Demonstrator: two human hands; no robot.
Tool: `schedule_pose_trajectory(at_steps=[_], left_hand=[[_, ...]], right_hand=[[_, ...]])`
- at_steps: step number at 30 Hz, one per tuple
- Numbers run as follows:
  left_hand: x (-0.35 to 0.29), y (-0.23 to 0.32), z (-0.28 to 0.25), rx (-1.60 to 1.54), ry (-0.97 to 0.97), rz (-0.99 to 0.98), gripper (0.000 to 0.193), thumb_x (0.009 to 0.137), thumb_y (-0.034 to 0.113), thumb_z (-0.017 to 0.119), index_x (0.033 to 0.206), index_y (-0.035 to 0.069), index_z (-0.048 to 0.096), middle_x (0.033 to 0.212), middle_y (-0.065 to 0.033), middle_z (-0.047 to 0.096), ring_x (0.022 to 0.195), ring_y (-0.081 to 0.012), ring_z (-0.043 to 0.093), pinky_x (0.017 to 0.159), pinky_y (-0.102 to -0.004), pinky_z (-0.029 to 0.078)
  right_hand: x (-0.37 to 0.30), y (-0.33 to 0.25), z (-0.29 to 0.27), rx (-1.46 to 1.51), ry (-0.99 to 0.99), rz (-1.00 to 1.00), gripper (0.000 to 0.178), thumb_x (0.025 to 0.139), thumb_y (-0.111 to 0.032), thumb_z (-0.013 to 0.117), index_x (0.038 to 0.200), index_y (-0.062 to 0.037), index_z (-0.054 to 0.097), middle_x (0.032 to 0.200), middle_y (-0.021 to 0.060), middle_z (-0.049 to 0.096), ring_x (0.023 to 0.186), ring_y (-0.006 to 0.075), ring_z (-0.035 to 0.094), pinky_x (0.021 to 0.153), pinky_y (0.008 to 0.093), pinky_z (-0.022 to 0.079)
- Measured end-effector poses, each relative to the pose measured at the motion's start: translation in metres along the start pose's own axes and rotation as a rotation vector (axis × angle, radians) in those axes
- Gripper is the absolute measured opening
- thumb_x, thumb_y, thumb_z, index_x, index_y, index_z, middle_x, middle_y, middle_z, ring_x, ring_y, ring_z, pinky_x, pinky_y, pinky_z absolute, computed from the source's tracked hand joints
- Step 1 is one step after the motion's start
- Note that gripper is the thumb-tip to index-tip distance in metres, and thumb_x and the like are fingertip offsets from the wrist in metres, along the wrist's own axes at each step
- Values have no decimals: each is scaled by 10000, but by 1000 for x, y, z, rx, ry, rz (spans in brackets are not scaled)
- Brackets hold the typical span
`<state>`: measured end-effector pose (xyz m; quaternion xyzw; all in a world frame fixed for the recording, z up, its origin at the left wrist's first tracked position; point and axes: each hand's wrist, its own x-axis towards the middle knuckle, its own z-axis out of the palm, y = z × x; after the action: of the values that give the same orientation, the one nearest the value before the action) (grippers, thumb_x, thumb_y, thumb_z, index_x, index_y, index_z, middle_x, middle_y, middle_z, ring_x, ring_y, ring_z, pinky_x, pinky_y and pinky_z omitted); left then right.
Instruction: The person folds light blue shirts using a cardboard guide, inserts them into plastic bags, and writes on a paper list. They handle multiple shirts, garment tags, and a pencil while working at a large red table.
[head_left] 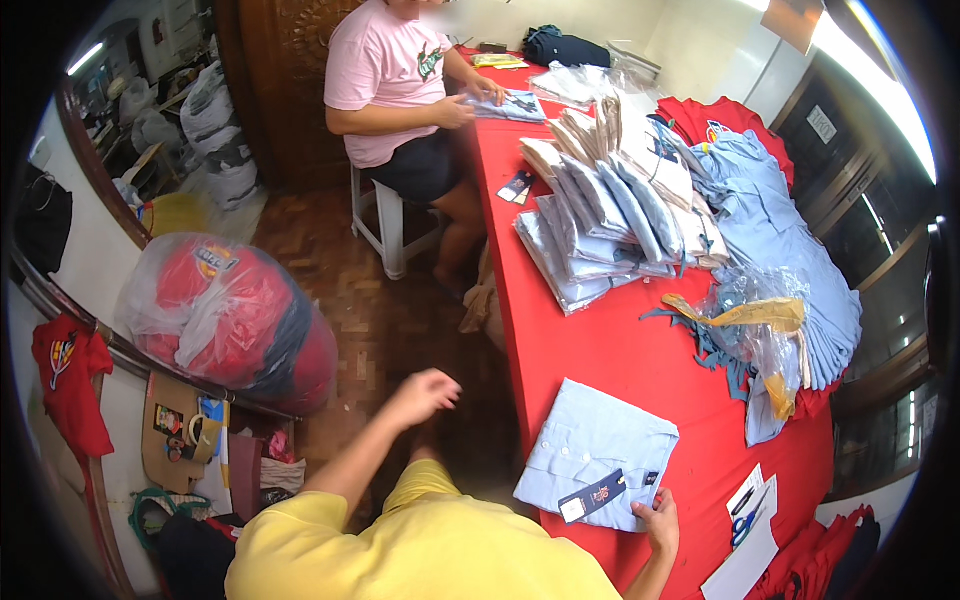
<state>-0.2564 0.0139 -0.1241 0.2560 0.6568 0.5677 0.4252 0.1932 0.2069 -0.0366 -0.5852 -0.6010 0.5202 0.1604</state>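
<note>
Folded light-blue shirt (pixel 597 452) with a dark tag lies at the near edge of the red table (pixel 640 365). The right hand (pixel 657 519) touches its near corner, grip loose, holding nothing. The left hand (pixel 425 393) hangs over the floor at left, fingers curled, empty.

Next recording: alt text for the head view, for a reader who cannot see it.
The right hand rests on a folded light-blue shirt with a dark tag, lying on a red table. The left hand hangs loosely curled over the wooden floor. Further along, a seated person in pink folds a shirt beside stacked bagged shirts.
</note>
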Motion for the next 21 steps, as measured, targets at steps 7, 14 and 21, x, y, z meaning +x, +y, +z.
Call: schedule_pose_trajectory(at_steps=[7, 14, 21], left_hand=[[-19, 59, 114, 257, -351, 47, 323, 935, 310, 584, 1048, 8, 612, 814, -82, 662, 742, -156, 656, 686, -304, 509], [-18, 54, 134, 433, -284, 146, 416, 850, 338, 686, 1065, -5, 590, 733, -138, 627, 665, -224, 635, 621, -348, 488], [-16, 42, 134, 399, -280, 139, 477, 844, 331, 689, 1115, -36, 553, 757, -147, 640, 683, -248, 643, 633, -351, 494]], right_hand=[[-4, -7, -14, -114, 120, 27, 355, 877, -259, 620, 1043, 50, 572, 844, 84, 618, 731, 133, 546, 632, 296, 437], [21, -7, 10, -237, 247, -30, 338, 910, -285, 611, 1017, 36, 600, 748, 40, 575, 663, 98, 484, 590, 265, 383], [22, -10, 5, 119, 129, 150, 259, 891, -228, 648, 971, 15, 606, 758, -11, 574, 655, 70, 474, 594, 245, 385]])
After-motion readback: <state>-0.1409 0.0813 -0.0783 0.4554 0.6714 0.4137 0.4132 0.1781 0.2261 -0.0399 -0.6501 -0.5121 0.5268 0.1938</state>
